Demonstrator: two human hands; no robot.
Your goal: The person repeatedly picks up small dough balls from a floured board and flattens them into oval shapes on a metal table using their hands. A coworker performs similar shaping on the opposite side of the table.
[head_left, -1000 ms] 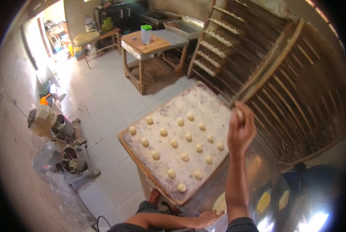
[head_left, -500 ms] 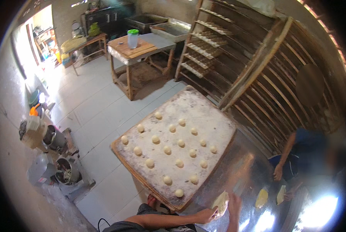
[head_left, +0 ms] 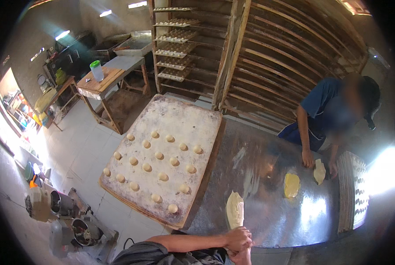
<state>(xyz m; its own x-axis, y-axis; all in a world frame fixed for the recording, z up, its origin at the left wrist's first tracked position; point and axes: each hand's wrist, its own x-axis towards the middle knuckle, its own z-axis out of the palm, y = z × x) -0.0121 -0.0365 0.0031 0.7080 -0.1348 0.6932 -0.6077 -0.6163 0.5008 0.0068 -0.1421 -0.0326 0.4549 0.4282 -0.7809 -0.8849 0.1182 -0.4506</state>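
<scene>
The dough (head_left: 236, 211) is at five o'clock, by the shiny table's (head_left: 270, 221) near edge. The left hand (head_left: 238, 238) has bent fingers at its near end, the right hand (head_left: 240, 255) just below; whether they grip cannot be told. Balls (head_left: 159, 155) sit on a board (head_left: 188, 110) at ten o'clock from it.
</scene>
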